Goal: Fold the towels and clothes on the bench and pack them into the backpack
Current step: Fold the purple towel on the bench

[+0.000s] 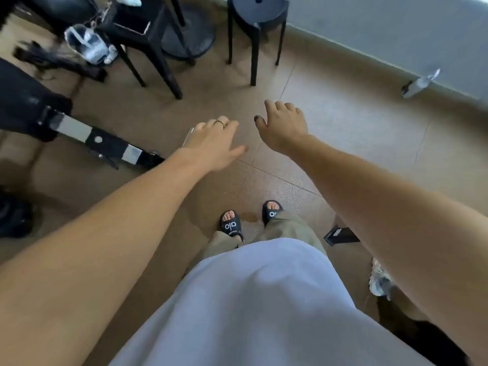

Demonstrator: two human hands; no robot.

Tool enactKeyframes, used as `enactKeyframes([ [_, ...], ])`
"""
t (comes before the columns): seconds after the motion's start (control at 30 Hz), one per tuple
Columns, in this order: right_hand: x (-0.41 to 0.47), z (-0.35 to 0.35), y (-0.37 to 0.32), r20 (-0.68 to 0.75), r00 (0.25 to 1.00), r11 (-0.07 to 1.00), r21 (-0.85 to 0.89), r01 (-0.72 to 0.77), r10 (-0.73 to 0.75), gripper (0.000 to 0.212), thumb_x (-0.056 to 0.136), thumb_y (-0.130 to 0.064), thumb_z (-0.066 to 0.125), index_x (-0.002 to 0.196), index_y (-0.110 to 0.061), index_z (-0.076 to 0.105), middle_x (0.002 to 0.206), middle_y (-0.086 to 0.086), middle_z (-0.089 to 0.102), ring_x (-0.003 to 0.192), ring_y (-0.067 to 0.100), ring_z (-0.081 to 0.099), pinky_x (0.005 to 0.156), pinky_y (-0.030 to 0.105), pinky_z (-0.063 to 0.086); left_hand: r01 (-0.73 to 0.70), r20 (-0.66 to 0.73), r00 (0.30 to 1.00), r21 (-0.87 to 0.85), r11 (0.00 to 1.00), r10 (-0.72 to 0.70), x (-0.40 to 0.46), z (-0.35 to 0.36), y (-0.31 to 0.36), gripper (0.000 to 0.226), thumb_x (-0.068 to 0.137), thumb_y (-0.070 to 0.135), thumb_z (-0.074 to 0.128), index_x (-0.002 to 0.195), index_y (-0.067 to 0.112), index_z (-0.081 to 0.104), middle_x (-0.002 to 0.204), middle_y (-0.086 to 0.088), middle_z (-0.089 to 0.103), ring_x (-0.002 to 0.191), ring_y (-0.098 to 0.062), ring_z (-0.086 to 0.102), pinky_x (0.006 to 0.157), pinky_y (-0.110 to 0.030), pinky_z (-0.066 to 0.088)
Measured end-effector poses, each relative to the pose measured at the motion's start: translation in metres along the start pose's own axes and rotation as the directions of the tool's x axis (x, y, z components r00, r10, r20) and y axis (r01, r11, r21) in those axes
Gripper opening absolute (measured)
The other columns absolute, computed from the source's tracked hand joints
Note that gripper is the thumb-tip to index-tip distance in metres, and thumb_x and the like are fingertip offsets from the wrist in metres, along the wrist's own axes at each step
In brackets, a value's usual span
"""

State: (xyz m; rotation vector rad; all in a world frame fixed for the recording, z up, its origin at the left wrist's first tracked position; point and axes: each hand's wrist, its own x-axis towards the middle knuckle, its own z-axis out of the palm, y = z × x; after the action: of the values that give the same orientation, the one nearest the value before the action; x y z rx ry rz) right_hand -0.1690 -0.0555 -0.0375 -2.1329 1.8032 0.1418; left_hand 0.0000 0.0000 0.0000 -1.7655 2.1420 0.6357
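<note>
Both arms stretch forward over a brown tiled floor. My left hand [215, 142] is open, palm down, with a ring on one finger and nothing in it. Just to its right, my right hand [286, 124] is also open with fingers spread and holds nothing. No bench, towels, clothes or backpack can be made out in this view. Below the hands I see my white shirt and my feet in black sandals [232, 225].
A black stool [257, 25] stands ahead. Black chair legs [158, 56] are at upper left beside a round stand base [190, 39]. A black and silver folded stand [100, 140] lies on the floor at left. A grey wall [396, 30] runs along the right.
</note>
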Motion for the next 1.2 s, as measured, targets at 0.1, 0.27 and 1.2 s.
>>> enactKeyframes([
  [0.1,0.0,0.007,-0.044,0.062,0.985,0.985,-0.044,0.167,-0.164,0.049,0.102,-0.046,0.031,0.134,-0.012,0.046,0.133,0.012,0.056,0.125,0.035,0.047,0.102,0.045,0.036,0.125,-0.06,0.99,-0.046,0.991,-0.128,-0.031,0.02,-0.028,0.063,0.101,0.053,0.044,0.147,0.011,0.038,0.146,-0.015,0.044,0.132,-0.037,0.044,0.11,-0.047,0.034],
  [0.27,-0.017,0.02,-0.118,0.146,0.897,0.899,-0.079,0.431,-0.417,0.044,0.102,-0.041,0.033,0.132,-0.012,0.047,0.134,0.011,0.055,0.126,0.033,0.047,0.104,0.043,0.034,0.399,-0.085,0.904,-0.176,0.9,-0.418,-0.098,0.056,-0.046,0.061,0.1,0.057,0.043,0.14,0.011,0.046,0.134,-0.014,0.05,0.121,-0.037,0.053,0.101,-0.045,0.037],
  [1.2,-0.493,0.188,-0.527,0.437,-0.149,-0.178,-0.027,0.984,-0.887,0.053,0.104,-0.043,0.03,0.145,-0.012,0.04,0.142,0.012,0.052,0.131,0.034,0.045,0.107,0.047,0.035,0.842,0.219,0.029,-0.532,-0.095,-0.975,-0.635,0.304,-0.09,0.074,0.102,0.062,0.034,0.156,0.012,0.028,0.158,-0.015,0.035,0.143,-0.033,0.038,0.117,-0.045,0.031],
])
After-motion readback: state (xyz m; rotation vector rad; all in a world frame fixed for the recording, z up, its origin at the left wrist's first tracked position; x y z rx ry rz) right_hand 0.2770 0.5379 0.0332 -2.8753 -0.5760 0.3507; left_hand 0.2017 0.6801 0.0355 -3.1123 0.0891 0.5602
